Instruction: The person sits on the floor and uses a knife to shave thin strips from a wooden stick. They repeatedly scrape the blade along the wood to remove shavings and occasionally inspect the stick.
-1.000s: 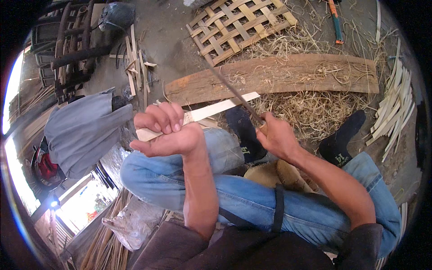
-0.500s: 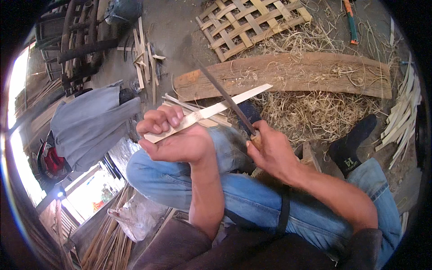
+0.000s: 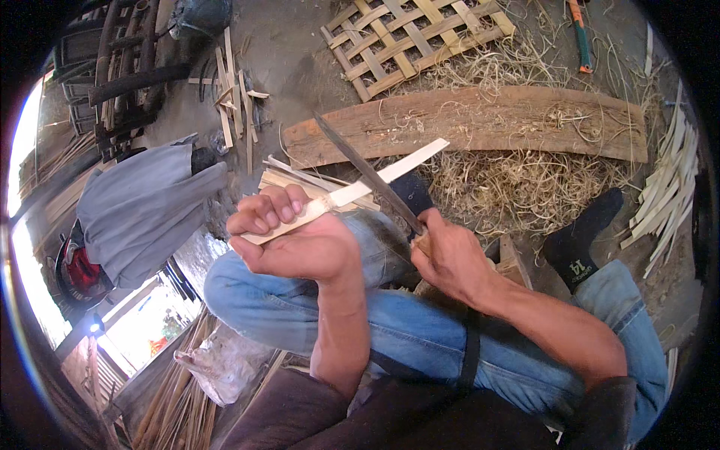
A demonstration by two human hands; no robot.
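Left hand (image 3: 313,246), head view, closed round the near end of a pale strip (image 3: 412,160), which slants toward the board (image 3: 487,124); right hand (image 3: 454,259) gripping a knife (image 3: 390,198), blade crossing the strip, contact unclear; probably paring; next stroke would call for steady hold, shallow angle.

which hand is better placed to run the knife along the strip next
Probably the right hand: it grips the knife, whose blade crosses the pale strip. The left hand is taken up holding the strip's lower end.
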